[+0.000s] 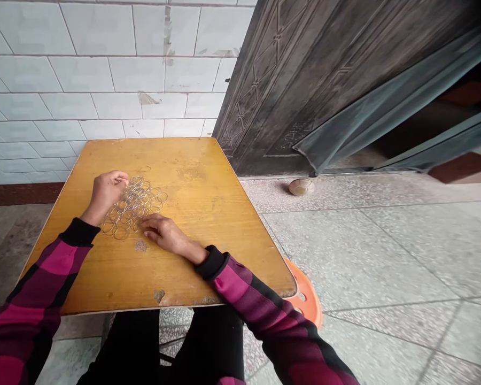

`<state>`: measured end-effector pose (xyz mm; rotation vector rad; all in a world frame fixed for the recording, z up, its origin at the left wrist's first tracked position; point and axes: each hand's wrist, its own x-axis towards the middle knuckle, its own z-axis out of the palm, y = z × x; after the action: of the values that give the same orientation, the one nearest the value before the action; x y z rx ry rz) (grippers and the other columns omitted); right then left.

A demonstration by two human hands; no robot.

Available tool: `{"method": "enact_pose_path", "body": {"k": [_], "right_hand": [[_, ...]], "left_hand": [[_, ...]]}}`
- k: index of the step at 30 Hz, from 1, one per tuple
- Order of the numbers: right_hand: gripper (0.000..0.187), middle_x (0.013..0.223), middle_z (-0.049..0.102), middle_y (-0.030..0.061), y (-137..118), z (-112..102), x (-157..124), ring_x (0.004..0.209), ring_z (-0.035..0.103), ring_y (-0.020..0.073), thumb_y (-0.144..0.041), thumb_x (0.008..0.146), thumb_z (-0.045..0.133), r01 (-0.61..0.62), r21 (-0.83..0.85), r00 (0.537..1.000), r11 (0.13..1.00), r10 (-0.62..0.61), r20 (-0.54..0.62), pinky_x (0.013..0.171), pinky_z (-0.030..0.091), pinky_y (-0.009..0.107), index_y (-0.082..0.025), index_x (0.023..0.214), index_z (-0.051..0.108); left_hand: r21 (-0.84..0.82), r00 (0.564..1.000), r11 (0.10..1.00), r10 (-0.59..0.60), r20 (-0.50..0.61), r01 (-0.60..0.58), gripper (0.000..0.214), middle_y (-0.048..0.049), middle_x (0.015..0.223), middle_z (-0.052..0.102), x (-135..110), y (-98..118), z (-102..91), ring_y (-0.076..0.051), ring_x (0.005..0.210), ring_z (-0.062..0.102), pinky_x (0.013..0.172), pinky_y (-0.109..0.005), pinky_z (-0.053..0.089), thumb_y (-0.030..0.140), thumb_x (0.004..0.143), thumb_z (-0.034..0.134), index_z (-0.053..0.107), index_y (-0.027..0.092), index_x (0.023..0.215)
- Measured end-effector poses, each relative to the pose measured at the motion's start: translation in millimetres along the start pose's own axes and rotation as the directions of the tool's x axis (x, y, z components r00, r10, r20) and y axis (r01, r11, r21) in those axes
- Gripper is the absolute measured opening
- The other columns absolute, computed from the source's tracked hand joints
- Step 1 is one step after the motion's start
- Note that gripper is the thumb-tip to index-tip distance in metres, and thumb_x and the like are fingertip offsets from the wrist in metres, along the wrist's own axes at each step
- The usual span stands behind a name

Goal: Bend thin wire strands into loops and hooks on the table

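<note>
Evidently the ring mesh [134, 206] (a sheet of linked wire rings) lies spread flat on the counter [208, 214] because both hands bracket it. The left hand [106, 192] is curled, pinching rings at the far-left edge. The right hand [164, 232] lies loosely flat, its fingertips on the near edge. A small bowl [301, 186] sits on the floor [385, 251]; I cannot tell its contents.

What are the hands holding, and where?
The left hand curls over the far-left edge of the pile of thin silver wire rings, grip unclear; the right hand lies open at its near edge.
</note>
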<state>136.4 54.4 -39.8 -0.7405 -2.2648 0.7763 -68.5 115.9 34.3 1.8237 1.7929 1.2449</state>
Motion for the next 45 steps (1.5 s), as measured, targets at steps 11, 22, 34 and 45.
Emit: {"method": "enact_pose_path", "body": {"k": [11,22,34,45], "right_hand": [[0.015,0.093,0.07,0.0071,8.1,-28.0,7.5,0.08,0.063,0.0143,-0.021,0.088,0.058,-0.216,0.179,0.927,0.96,0.259,-0.272,0.073,0.051,0.028,-0.015,0.096,0.068],[0.035,0.071,0.068,-0.0009,-1.7,-56.0,6.1,0.043,0.042,0.0032,-0.046,0.072,0.074,-0.364,0.706,0.921,0.607,0.347,0.176,0.04,0.031,0.017,-0.014,0.083,0.064],[0.031,0.068,0.067,-0.0021,-3.7,-44.1,1.8,0.047,0.053,0.0046,-0.035,0.073,0.076,-0.393,0.821,0.868,0.414,0.461,0.183,0.041,0.039,0.015,-0.015,0.093,0.065],[0.016,0.07,0.062,-0.0014,-10.4,-38.0,-0.9,0.05,0.05,0.0063,-0.031,0.086,0.059,-0.332,0.523,0.924,0.785,0.382,0.013,0.047,0.039,0.018,-0.016,0.089,0.061]], "left_hand": [[-0.262,0.999,0.965,-0.002,-0.045,-0.01,0.014,0.0008,0.062,0.063,-26.8,40.1,-31.1,-0.011,0.054,0.05,0.054,-0.025,0.04,0.03,0.07,0.069,0.072,0.018,0.077],[-0.503,0.942,0.827,-0.09,0.322,0.251,0.016,-0.0005,0.062,0.063,-58.6,30.3,-6.7,-0.007,0.048,0.044,0.045,-0.022,0.031,0.027,0.068,0.074,0.073,0.016,0.078],[-0.633,0.813,0.531,-0.223,0.538,0.564,0.027,-0.0002,0.065,0.059,-90.1,30.8,18.9,-0.007,0.05,0.046,0.043,-0.019,0.033,0.032,0.065,0.078,0.068,0.015,0.083],[-0.667,0.798,0.451,-0.216,0.563,0.593,0.019,-0.0023,0.074,0.064,-91.0,28.9,20.6,-0.007,0.053,0.048,0.046,-0.02,0.034,0.016,0.062,0.071,0.068,0.014,0.08]]}}
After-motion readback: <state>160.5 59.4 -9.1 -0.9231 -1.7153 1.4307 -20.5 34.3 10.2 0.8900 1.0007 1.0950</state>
